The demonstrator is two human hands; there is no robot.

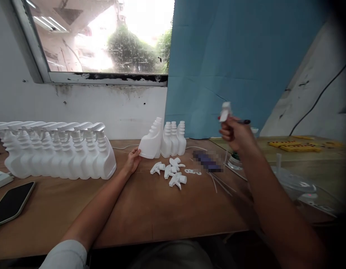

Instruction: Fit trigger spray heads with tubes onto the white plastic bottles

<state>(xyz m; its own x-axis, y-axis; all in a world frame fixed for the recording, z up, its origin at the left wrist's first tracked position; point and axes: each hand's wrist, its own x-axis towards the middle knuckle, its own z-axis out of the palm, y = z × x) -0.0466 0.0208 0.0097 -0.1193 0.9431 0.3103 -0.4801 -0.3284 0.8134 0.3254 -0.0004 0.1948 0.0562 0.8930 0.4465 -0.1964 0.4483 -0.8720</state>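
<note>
My left hand [133, 160] pinches the lower corner of a white plastic spray bottle [150, 145], which has no head and leans to one side. Raised before the blue curtain, my right hand [237, 133] grips a white trigger spray head [225, 111]. A dark pen-like stick [243, 121] pokes out from that same hand. Several headless bottles [173, 141] stand upright just right of the leaning one. On the tabletop lie several loose trigger heads [178, 180] and small white rings [192, 172]. A row of bottles with heads fitted [59, 157] stands at left.
A phone [13, 201] lies at the left on the brown table [133, 220]. Thin tubes [216, 184] and a blurred-out purple object [208, 160] are right of centre. Farther right are a clear plastic cup [293, 183] and yellow pieces [294, 146].
</note>
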